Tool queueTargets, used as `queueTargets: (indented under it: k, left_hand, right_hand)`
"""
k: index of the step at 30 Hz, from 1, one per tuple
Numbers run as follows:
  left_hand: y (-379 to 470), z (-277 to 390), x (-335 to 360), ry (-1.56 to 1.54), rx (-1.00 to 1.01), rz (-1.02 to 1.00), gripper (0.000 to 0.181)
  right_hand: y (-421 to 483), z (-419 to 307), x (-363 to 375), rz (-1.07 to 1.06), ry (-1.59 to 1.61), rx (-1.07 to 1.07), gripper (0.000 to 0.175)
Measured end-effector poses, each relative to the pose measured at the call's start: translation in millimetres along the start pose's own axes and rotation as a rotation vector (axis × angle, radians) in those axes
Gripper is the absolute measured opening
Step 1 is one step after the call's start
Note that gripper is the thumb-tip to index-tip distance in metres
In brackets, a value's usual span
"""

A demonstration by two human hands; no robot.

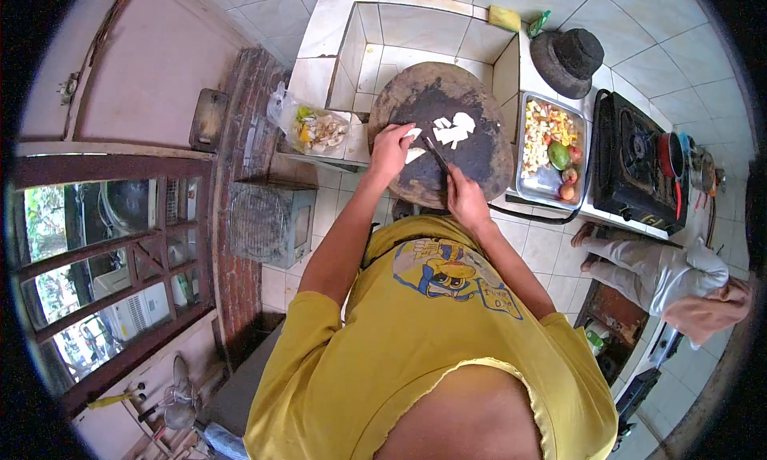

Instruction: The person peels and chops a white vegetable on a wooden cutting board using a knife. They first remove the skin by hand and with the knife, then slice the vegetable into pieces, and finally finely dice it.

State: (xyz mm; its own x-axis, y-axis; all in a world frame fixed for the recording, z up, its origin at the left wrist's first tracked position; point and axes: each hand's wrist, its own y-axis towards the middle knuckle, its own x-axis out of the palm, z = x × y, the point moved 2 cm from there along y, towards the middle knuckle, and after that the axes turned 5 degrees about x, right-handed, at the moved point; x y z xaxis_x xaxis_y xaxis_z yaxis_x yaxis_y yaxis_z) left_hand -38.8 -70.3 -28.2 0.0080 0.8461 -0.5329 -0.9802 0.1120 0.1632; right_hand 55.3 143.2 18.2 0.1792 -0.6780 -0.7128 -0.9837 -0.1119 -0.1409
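A round, dark-stained wooden chopping board (413,88) lies before me, over the front of a tiled basin. My left hand (390,149) rests on its left side, fingers on a white piece of peeled fruit or vegetable (413,134). In my right hand (468,201) is a knife (439,158), its blade slanting up and left towards that piece. Another white piece (414,154) lies just below my left fingers. Cut white chunks (446,134) are grouped on the board beyond the knife. To the right, a metal tray (542,193) holds diced fruit, a green mango (559,156) and several reddish round fruits (569,176).
Left of the board sits a plastic bag (317,130) of peelings. A black gas stove (629,154) with a red pan (670,154) is at right, near a dark stone mortar (566,61). A yellow sponge (504,18) lies on the basin's rim. Another person (653,274) stands at right.
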Motion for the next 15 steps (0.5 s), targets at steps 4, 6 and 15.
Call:
queueTargets:
  k: [4, 6, 15]
  left_hand:
    - [-2, 1, 0, 0.125, 0.192, 0.106, 0.028]
    - [-6, -2, 0, 0.145, 0.268, 0.177, 0.027]
    - [-5, -7, -7, 0.054, 0.302, 0.033, 0.028]
  right_hand:
    - [14, -7, 10, 0.032, -0.043, -0.002, 0.038]
    - [17, -12, 12, 0.047, -0.049, -0.004, 0.037]
    - [25, -15, 16, 0.037, -0.092, 0.008, 0.041]
